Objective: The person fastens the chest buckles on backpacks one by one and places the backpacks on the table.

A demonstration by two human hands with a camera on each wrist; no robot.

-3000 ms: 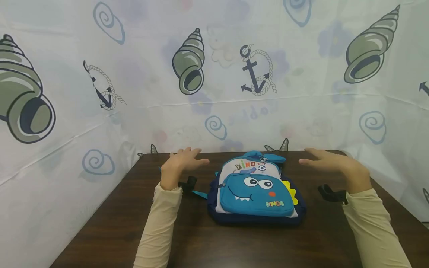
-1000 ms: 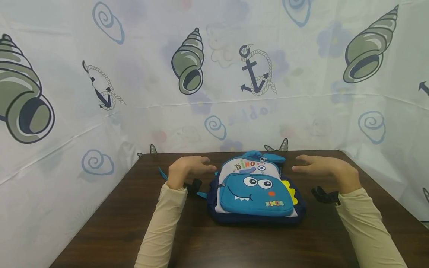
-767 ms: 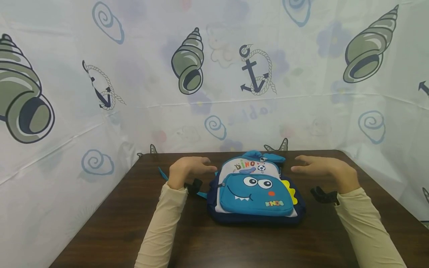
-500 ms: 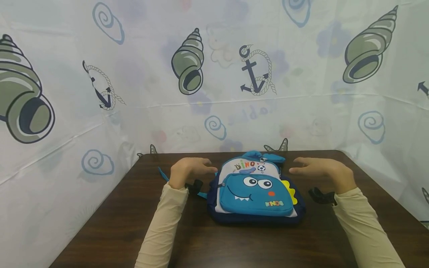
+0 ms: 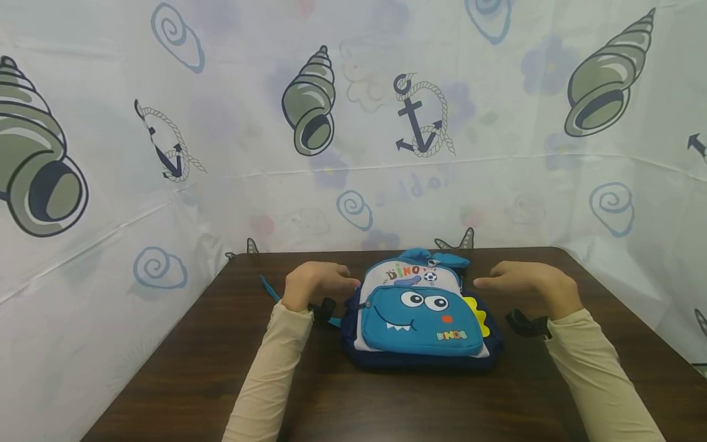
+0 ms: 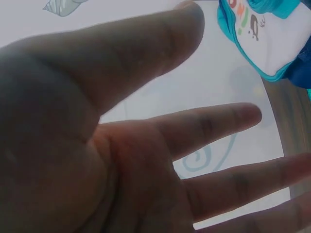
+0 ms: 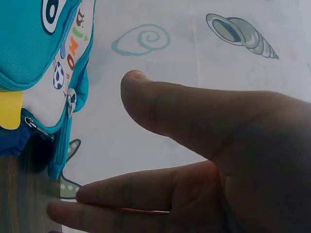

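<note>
A child's blue, white and navy backpack (image 5: 422, 319) with a dinosaur face lies front up on the table. Left of its upper part is my left hand (image 5: 317, 279), thumb tip close to the bag's edge in the head view. Its fingers (image 6: 214, 124) are straight and spread in the left wrist view, holding nothing. On the other side, my right hand (image 5: 527, 282) hovers apart from the bag. The right wrist view shows its thumb (image 7: 160, 104) and fingers (image 7: 131, 191) extended, with the bag's zipper pulls (image 7: 70, 102) beyond them.
The dark wooden table (image 5: 210, 368) runs back to a white curtain (image 5: 232, 141) printed with shells and anchors, which also hangs at both sides. A teal strap (image 5: 269, 287) sticks out left of the backpack. Each wrist wears a black band (image 5: 527, 323).
Both hands have moved inward towards the backpack's sides and slightly lower, the left one rightward and the right one leftward. The backpack has stayed in place.
</note>
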